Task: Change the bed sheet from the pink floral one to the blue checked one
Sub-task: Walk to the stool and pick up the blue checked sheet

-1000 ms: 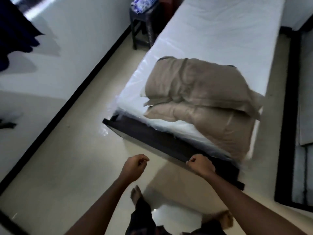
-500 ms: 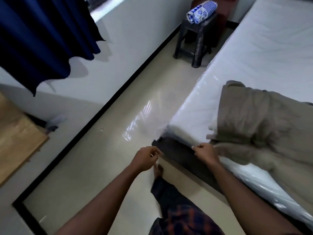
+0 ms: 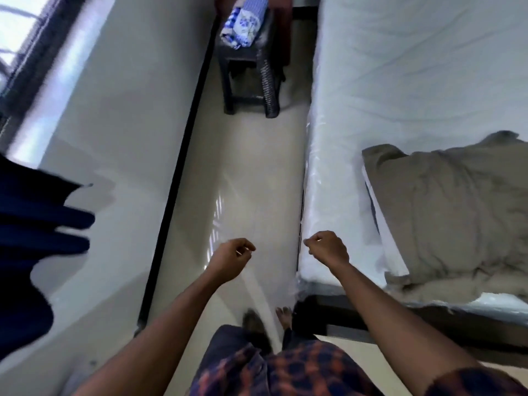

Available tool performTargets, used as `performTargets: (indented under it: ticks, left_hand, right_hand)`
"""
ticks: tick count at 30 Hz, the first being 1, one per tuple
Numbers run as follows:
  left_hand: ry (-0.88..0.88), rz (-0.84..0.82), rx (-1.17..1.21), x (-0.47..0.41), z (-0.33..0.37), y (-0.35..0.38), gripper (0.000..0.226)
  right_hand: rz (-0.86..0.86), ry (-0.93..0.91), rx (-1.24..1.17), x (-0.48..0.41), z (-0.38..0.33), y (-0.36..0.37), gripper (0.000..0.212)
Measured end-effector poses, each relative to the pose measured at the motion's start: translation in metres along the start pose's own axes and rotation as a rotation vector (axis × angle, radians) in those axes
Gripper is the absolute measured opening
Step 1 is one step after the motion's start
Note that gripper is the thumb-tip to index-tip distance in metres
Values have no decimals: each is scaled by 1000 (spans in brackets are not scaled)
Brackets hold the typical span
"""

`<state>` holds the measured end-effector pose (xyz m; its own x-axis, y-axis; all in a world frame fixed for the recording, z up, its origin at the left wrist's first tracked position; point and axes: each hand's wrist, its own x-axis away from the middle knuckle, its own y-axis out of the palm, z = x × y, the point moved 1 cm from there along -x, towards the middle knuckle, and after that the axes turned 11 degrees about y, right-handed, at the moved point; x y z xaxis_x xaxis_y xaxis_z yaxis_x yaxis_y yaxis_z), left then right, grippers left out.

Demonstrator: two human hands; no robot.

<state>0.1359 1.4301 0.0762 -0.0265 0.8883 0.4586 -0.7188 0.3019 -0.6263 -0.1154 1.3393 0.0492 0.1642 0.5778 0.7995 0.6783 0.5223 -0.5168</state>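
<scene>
The folded blue checked sheet point(image 3: 243, 27) lies on a dark stool point(image 3: 251, 78) at the far end of the aisle, beside the bed. The mattress point(image 3: 400, 81) is bare white under a clear plastic cover, and no pink floral sheet is in view. My left hand point(image 3: 231, 258) hovers over the floor with its fingers curled and nothing in it. My right hand point(image 3: 328, 248) is likewise curled and holds nothing, just left of the mattress's near corner. Both hands are far short of the stool.
Two beige pillows point(image 3: 445, 212) are stacked on the near end of the mattress. The dark bed frame point(image 3: 357, 312) juts out at its foot. A glossy floor aisle point(image 3: 243, 172) runs between the white wall and the bed. A dark blue curtain point(image 3: 31, 238) hangs at the left.
My view has swung left from the foot of the bed to look down the aisle toward the stool. Both hands stay curled and have left the bed frame's edge.
</scene>
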Motion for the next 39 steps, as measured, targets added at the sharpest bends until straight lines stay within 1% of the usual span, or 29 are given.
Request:
performTargets:
  ticks: [4, 7, 9, 12, 13, 16, 18, 21, 23, 25, 26, 30, 32, 35, 37, 39]
  left_hand:
    - [138, -74, -97, -87, -7, -77, 16]
    - [216, -122, -138, -161, -24, -138, 16]
    - [256, -148, -166, -203, -38, -179, 17]
    - [272, -186, -175, -255, -55, -246, 28]
    - [279, -181, -174, -269, -58, -263, 28]
    - [286, -177, -192, -322, -67, -325, 18]
    - [289, -164, -206, -352, -70, -354, 19]
    - [270, -130, -193, -410, -71, -401, 22]
    - [273, -107, -181, -447, -69, -425, 33]
    - [249, -82, -172, -489, -70, -449, 37]
    - [231, -78, -161, -504, -71, -457, 35]
    - [83, -18, -29, -569, -81, -481, 15]
    - [39, -15, -6, -603, -76, -489, 19]
    - [-6, -56, 6, -651, -61, -498, 26]
    - [-41, -94, -15, -692, -55, -501, 30]
    - [-65, -126, 0, -737, -49, -506, 28]
  right_hand:
    - [82, 33, -66, -23, -70, 3, 21]
    - [160, 73, -131, -49, -132, 9, 17]
    - [186, 72, -141, -66, -175, 14, 19]
    - [224, 78, -133, -76, -251, 16, 21]
    - [230, 52, -117, -78, -274, 14, 20]
    - [269, -16, -95, -92, -351, 11, 16]
    - [282, -24, -108, -109, -387, 8, 16]
    - [278, -38, -139, -159, -448, -4, 15]
    - [260, -54, -135, -193, -483, -16, 15]
    - [257, -73, -127, -222, -526, -35, 18]
    - [236, -84, -135, -232, -544, -43, 19]
    - [84, -142, -127, -281, -618, -76, 19]
    - [19, -160, -94, -305, -652, -92, 14]
    - [-46, -166, -63, -337, -691, -111, 8]
    - [-72, -108, -28, -363, -714, -121, 9]
    - [-88, -65, -6, -390, -735, -127, 9]
